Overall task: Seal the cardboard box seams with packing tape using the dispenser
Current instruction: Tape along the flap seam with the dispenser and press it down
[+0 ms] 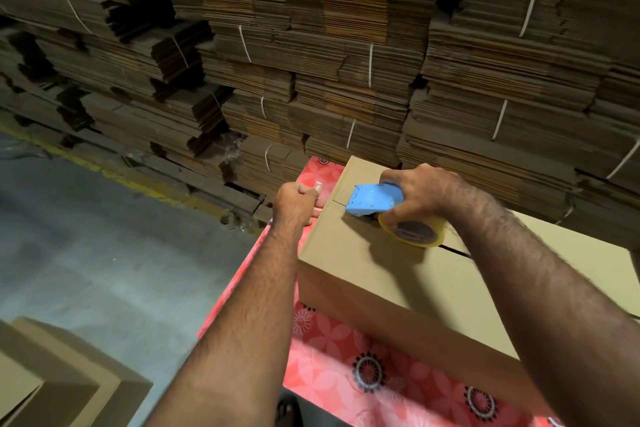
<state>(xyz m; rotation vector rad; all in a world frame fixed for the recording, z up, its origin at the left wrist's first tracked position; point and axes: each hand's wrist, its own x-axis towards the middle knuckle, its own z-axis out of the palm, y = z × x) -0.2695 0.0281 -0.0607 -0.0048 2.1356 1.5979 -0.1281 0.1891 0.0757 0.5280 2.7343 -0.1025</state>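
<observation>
A closed cardboard box (349,263) lies on a table with a red flowered cloth (346,367). Its centre seam (453,250) runs along the top toward the far left edge. My right hand (415,194) grips a blue tape dispenser (372,201) with a yellowish tape roll (412,234), pressed on the seam near the box's left end. My left hand (296,201) is curled at the box's left edge and pinches the clear tape end (317,186) against the side.
Tall stacks of flat, strapped cardboard (329,62) rise behind the table. Grey concrete floor (86,236) with a yellow line lies to the left. Another cardboard box (52,381) sits at the bottom left.
</observation>
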